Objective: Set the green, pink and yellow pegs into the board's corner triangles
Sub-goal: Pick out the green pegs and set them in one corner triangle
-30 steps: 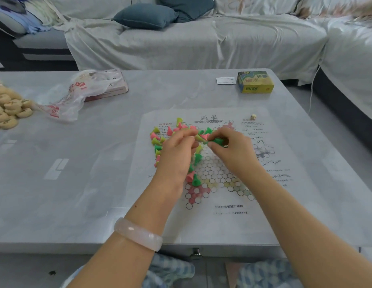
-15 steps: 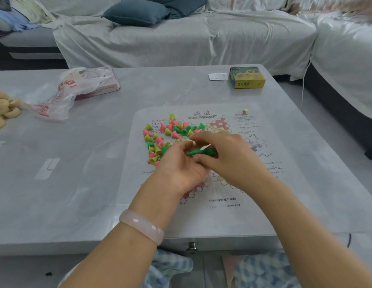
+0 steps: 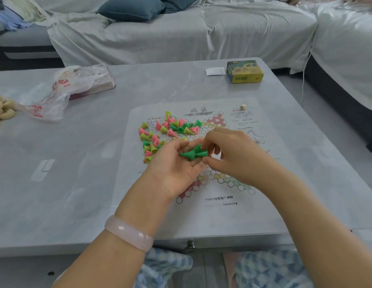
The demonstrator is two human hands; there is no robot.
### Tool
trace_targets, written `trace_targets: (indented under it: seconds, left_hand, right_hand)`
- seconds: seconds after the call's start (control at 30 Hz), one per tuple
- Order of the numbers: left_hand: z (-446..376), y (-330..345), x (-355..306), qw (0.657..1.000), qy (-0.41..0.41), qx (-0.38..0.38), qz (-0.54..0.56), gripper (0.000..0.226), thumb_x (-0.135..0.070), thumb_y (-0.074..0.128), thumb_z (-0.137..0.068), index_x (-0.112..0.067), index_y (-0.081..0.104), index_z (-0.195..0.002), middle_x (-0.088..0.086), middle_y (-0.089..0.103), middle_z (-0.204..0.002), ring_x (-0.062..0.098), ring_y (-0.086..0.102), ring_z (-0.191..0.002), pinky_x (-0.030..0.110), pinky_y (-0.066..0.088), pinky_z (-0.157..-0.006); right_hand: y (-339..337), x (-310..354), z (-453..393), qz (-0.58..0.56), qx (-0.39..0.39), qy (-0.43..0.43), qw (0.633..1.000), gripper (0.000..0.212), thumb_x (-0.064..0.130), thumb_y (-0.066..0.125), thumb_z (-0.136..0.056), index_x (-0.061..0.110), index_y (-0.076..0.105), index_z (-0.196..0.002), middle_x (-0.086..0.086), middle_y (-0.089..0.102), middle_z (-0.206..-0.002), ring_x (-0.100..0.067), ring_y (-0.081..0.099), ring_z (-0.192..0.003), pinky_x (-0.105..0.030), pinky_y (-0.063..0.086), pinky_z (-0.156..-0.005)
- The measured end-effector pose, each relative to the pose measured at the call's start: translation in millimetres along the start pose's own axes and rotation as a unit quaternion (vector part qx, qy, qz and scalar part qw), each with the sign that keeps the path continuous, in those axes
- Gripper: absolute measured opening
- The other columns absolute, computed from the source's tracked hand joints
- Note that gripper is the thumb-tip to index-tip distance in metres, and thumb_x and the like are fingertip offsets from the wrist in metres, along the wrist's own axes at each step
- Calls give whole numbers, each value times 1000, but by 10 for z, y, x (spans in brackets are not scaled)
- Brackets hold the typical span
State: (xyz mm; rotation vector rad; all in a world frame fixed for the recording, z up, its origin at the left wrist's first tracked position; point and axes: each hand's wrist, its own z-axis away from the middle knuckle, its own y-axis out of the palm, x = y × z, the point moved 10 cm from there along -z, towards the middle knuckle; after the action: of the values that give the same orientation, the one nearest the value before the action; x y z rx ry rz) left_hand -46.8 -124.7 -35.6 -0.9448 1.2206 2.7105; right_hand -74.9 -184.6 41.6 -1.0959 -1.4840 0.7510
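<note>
- Left hand [image 3: 176, 165]: centre of frame, palm turned up, fingers curled loosely round a few green pegs [image 3: 192, 153] lying across them.
- Right hand [image 3: 233, 154]: just right of the left hand, touching it; fingertips [image 3: 204, 145] pinch the same green pegs from above.
- Held pegs: above the board's middle, off the surface. Exact count can't be told; approx. 3 visible.
- Board [image 3: 222, 196]: printed sheet w/ star-shaped hole pattern, flat on the table [image 3: 77, 183], centre-right of frame. Lower corner triangles visible, no pegs in them. Upper red triangle also bare.
- Loose pegs [image 3: 168, 129]: mixed green, pink and yellow pile, upper left part of the board, most lying tipped over.
- Die [image 3: 242, 107]: small, pale, on the board's upper right edge.
- Box [image 3: 245, 71]: yellow-green, on the table, upper right of frame; white card [image 3: 215, 71] just left of it.
- Bag [image 3: 62, 90]: clear plastic w/ red print, upper left, lying over a pink flat box [image 3: 98, 88].
- Bracelet [image 3: 128, 232]: pale, on left wrist, lower centre.
- Sofa [image 3: 181, 32]: covered w/ light sheet, across top of frame; teal cushion [image 3: 131, 8] on it.
</note>
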Motion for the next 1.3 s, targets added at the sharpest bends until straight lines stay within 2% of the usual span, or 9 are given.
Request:
trace_targets:
  seconds: [0.1, 0.23, 0.33, 0.43, 0.5, 0.6, 0.77, 0.97, 1.3]
  left_hand:
    - [1, 3, -9, 1000, 3, -5, 19, 29, -5, 40, -90, 7, 62, -75, 22, 63, -100, 31, 62, -94, 39, 53, -82]
    - [3, -31, -63, 999, 26, -16, 32, 21, 3, 44, -88, 11, 57, -103, 27, 57, -111, 32, 65, -93, 38, 57, -73]
    - [7, -104, -111, 997, 46, -44, 40, 16, 2, 47, -89, 10, 56, -100, 26, 59, -105, 33, 61, -106, 37, 56, -76]
    - [13, -103, -152, 997, 54, -43, 38, 17, -7, 49, -92, 8, 57, -94, 24, 65, -91, 27, 69, -84, 32, 58, -70]
    - [13, -93, -169, 997, 59, -36, 45, 21, -13, 49, -92, 6, 58, -91, 22, 68, -81, 23, 71, -68, 28, 59, -64]
    - [22, -79, -182, 996, 70, -32, 45, 23, -18, 50, -92, 2, 58, -86, 18, 69, -72, 20, 70, -63, 24, 59, -57]
    - [31, 9, -166, 995, 82, -13, 46, 22, -20, 52, -90, 1, 60, -88, 16, 69, -74, 19, 70, -64, 23, 57, -54]
    - [1, 86, -125, 996, 83, -7, 34, 21, -17, 52, -90, 2, 60, -89, 15, 69, -74, 17, 69, -63, 22, 58, -57]
    - [-42, 69, -78, 996, 70, -4, 57, 23, -19, 51, -91, 3, 59, -92, 16, 69, -76, 19, 70, -65, 23, 57, -56]
  right_hand:
    - [-52, -34, 27, -38, -23, 9, 999, 12, 14, 59, -77, 15, 56, -88, 5, 57, -77, -10, 53, -70, -29, 48, -69]
    - [-183, -153, 86, -144, -67, 40, 986, 16, 11, 60, -76, 20, 58, -89, 7, 62, -77, -7, 56, -76, -16, 48, -69]
    - [-204, -452, 196, -169, -76, 96, 978, 15, 9, 58, -80, 23, 58, -86, 12, 63, -79, -1, 59, -77, -8, 49, -69]
    - [-155, -835, 404, -215, -67, 162, 961, 13, 7, 57, -82, 20, 55, -82, 9, 68, -85, -3, 66, -73, -18, 53, -71]
    - [-70, -971, 556, -235, -26, 182, 955, 12, 7, 58, -83, 20, 56, -84, 9, 68, -89, 1, 66, -79, -14, 51, -74]
    - [21, -1032, 744, -224, 30, 180, 957, 12, 12, 64, -79, 23, 63, -85, 8, 65, -95, 0, 60, -86, -11, 47, -78]
    - [18, -1005, 874, -224, 31, 163, 960, 12, 16, 68, -76, 28, 66, -81, -1, 64, -79, -20, 52, -71, -21, 42, -66]
    - [73, -894, 849, -181, 53, 117, 975, 13, 20, 70, -74, 31, 67, -81, -4, 63, -79, -13, 50, -72, -24, 42, -69]
    - [120, -811, 820, -129, 81, 79, 985, 11, 25, 70, -75, 33, 66, -82, -1, 56, -79, -16, 50, -77, -31, 43, -73]
